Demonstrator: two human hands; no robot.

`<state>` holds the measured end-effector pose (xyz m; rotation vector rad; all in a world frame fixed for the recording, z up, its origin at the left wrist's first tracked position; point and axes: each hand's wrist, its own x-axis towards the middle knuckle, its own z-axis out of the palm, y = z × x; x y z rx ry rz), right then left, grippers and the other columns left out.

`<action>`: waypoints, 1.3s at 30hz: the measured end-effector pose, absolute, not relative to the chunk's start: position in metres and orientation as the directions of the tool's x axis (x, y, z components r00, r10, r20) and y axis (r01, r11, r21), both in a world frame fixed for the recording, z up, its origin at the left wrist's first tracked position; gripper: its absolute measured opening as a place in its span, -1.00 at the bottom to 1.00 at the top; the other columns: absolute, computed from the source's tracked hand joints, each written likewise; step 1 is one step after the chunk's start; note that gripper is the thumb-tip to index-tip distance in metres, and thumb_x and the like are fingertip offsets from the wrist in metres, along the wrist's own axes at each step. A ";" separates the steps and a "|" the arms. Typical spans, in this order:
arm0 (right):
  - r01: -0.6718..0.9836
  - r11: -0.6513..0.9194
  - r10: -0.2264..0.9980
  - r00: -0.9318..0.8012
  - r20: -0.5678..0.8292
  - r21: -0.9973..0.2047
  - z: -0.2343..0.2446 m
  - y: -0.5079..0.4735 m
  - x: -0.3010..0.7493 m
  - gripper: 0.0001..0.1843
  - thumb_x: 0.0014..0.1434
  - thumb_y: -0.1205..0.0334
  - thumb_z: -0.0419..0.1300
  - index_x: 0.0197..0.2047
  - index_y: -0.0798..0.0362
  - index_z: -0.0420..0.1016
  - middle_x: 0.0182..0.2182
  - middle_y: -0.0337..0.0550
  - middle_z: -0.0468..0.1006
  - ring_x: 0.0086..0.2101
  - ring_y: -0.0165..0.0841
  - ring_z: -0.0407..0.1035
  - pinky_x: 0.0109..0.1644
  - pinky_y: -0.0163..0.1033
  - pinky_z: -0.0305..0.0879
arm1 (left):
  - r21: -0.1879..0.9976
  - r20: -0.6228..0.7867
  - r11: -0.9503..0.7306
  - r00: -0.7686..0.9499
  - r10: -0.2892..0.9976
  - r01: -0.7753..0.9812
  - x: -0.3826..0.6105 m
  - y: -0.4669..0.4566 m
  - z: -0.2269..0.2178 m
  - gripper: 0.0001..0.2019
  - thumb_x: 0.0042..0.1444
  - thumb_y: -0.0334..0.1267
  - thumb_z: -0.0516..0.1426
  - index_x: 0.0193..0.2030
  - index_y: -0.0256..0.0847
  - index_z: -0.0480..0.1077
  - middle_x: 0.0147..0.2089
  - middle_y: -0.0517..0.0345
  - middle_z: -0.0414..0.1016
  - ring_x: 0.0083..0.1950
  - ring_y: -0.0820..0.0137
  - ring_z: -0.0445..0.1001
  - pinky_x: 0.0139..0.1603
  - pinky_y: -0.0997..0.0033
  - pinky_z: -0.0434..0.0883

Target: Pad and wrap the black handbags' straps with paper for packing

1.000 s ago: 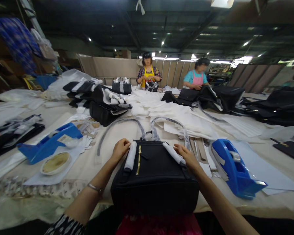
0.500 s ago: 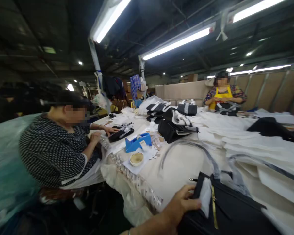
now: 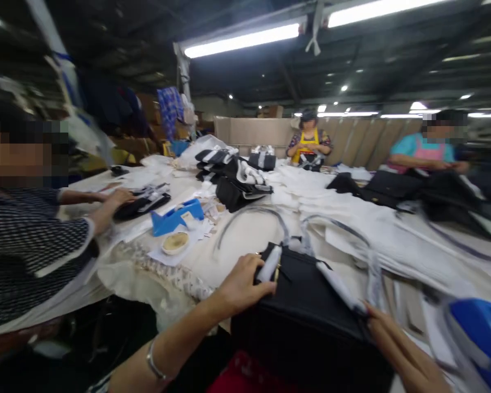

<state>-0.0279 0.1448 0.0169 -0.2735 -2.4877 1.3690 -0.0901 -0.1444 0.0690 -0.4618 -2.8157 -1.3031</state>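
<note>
A black handbag (image 3: 306,316) lies on the table edge in front of me, its wrapped grey handles (image 3: 262,215) arching away over the cloth. My left hand (image 3: 241,284) is curled over the bag's left corner, fingers against a white paper-wrapped strap (image 3: 269,263). At the right edge of the bag, my right hand (image 3: 382,325) has its fingers closed beside the other white-wrapped strap (image 3: 341,286). The view is blurred by head motion.
A co-worker in a dotted top (image 3: 24,240) sits close on my left, hands on a dark item (image 3: 141,203). A blue tape dispenser (image 3: 175,215) and small dish (image 3: 175,242) lie mid-table. Another blue dispenser (image 3: 480,338) is at lower right. Bags and white sheets (image 3: 335,204) cover the far table; two people work there.
The camera swung far left, then partly back to the right. My right hand has come back into view on the bag. My left hand stays on the bag's left corner.
</note>
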 end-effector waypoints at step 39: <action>-0.210 0.289 -0.083 -0.978 0.194 -0.934 0.095 0.142 -0.020 -0.84 0.14 0.16 0.26 -0.23 0.02 0.60 -0.27 -0.16 0.54 -0.21 -0.29 0.42 -0.09 -0.27 0.28 | 0.915 0.159 0.251 -0.853 0.498 0.317 -0.081 -0.146 0.088 -0.91 0.13 -0.31 0.15 -0.24 -0.20 0.47 -0.31 0.16 0.43 -0.30 0.41 0.41 -0.27 0.43 0.28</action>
